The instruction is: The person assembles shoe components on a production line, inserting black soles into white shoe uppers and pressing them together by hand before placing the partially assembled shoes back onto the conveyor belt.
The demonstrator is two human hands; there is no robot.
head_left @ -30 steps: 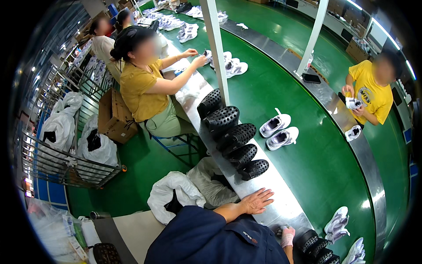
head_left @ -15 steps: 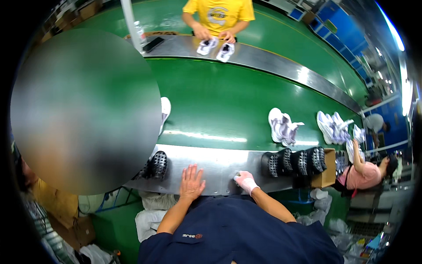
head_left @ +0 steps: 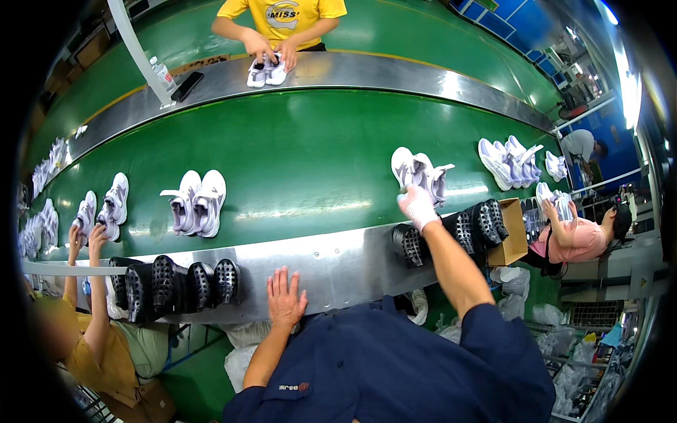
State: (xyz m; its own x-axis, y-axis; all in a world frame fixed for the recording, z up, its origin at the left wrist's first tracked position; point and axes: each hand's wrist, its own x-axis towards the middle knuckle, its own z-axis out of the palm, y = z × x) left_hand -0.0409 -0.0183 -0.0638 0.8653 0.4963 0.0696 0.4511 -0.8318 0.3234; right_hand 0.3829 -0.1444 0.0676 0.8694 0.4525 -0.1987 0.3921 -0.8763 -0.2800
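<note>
My left hand [head_left: 285, 299] lies flat on the metal ledge [head_left: 328, 261], fingers spread, with nothing in it. My right hand [head_left: 419, 209], in a pale glove, is raised over the near edge of the green surface [head_left: 303, 155]. Its fingers are closed, and a small greyish tip shows at them; I cannot make out what it is. Just beyond are white and lilac shoes [head_left: 403, 166], close to the fingertips; whether they touch is unclear. Black studded shoe-shaped pieces [head_left: 407, 245] stand beside my right forearm. More such black pieces [head_left: 166, 282] line the ledge left of my left hand.
A pair of white shoes [head_left: 210, 204] stands at left, others [head_left: 497, 166] at right. A cardboard box [head_left: 509, 233] closes off the ledge's right end. Co-workers handle shoes across the way [head_left: 285, 21], at left [head_left: 99, 310] and at right [head_left: 575, 243]. A metal post [head_left: 134, 49] rises at far left.
My right hand has risen from the ledge and reached forward to the right, up to the white shoes. My left hand stays flat on the ledge. The view has swung, showing more on the left.
</note>
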